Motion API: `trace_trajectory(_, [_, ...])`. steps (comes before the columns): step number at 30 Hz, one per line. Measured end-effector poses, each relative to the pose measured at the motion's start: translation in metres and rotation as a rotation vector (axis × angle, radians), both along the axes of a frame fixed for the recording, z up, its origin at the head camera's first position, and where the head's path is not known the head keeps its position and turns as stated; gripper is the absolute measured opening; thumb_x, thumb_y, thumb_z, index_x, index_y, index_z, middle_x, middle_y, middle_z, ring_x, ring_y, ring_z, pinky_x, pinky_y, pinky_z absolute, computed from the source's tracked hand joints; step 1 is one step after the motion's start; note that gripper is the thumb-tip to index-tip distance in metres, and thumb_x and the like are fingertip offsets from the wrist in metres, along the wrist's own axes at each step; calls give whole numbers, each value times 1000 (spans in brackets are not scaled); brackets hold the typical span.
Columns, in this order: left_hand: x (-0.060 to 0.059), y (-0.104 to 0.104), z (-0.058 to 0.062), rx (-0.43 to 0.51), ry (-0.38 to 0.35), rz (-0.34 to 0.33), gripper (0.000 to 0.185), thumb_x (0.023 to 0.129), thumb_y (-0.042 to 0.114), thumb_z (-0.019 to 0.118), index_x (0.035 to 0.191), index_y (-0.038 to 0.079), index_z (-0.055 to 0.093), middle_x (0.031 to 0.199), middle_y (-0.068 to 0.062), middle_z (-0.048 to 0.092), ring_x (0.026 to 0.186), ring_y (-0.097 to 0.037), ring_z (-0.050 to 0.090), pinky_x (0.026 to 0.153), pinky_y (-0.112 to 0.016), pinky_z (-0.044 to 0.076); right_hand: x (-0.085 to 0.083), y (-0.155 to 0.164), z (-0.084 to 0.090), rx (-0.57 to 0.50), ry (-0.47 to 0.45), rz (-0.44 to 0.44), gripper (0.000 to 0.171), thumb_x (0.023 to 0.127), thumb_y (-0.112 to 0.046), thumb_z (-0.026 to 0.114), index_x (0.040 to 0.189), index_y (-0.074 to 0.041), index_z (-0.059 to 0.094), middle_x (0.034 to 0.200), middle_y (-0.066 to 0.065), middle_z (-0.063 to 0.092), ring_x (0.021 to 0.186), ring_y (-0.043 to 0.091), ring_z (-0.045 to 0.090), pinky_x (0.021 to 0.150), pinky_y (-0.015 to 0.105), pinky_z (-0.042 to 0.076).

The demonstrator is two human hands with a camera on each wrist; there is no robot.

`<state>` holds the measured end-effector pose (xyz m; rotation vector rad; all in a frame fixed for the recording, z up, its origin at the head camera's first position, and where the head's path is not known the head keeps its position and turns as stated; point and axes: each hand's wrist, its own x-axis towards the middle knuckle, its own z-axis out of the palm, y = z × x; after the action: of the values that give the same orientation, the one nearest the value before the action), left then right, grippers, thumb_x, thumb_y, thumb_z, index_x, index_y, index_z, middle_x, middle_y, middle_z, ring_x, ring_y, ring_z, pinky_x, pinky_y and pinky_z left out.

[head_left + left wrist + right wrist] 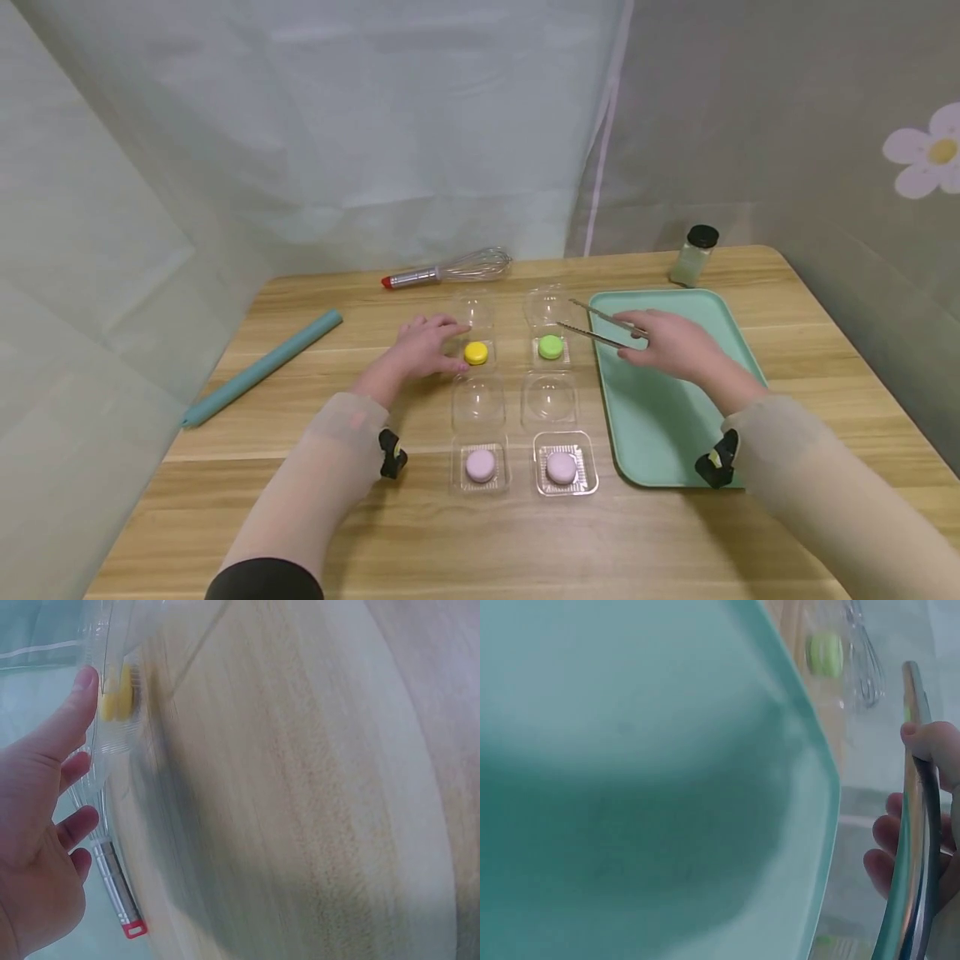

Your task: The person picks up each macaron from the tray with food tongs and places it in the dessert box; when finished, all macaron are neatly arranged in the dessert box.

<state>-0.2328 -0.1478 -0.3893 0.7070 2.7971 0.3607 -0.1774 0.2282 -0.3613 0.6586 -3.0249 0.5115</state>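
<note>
My left hand (426,346) reaches to a clear plastic box (491,364) holding a yellow macaron (476,353); its thumb and fingers are spread loosely at the box's left side. Whether they touch the box I cannot tell. My right hand (671,343) holds metal tongs (600,337) above the green tray (652,442). The tongs' tips are apart with nothing between them, near a green macaron (551,347) in a second box. Two more boxes in front hold pale purple macarons, a left one (480,465) and a right one (561,468). All the domed lids stand open.
A whisk (468,267) lies at the table's back edge, behind the boxes. To the left is a teal rolling pin (262,367), set slantwise. A black-lidded jar (693,257) stands behind the tray. Fabric walls (420,125) enclose the table's back and sides.
</note>
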Motion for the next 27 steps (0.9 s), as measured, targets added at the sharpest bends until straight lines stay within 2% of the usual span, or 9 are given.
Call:
trace_trajectory(6, [-1,0,-2,1,6,0,74,79,47,70,143,20,41,142,-9,39,119,-35,36,95,-50,25,7,30,0,-26,7,-110,54,84,-30,67,129,-3,52,113,21,62,95,34,60,75,52,46])
trace_trajectory(14, [1,1,-2,0,26,16,76,81,51,66,144,19,39,144,-10,37,123,-37,34,98,-53,24,20,74,-6,-45,-71,-259,61,87,-38,64,134,-4,47,110,27,61,96,39,58,71,54,44])
trace_trajectory(22, [3,8,1,25,44,-2,77,82,53,65,145,20,36,146,-10,36,125,-37,32,101,-55,21,30,109,-15,-69,-38,-356,62,88,-38,60,134,0,44,118,33,53,103,48,50,75,61,39])
trace_trajectory(27, [3,14,2,27,59,-20,77,82,53,64,145,20,36,146,-9,36,124,-35,33,101,-55,22,35,127,-23,-78,-23,-415,63,88,-38,61,133,2,44,116,34,50,101,49,49,73,61,39])
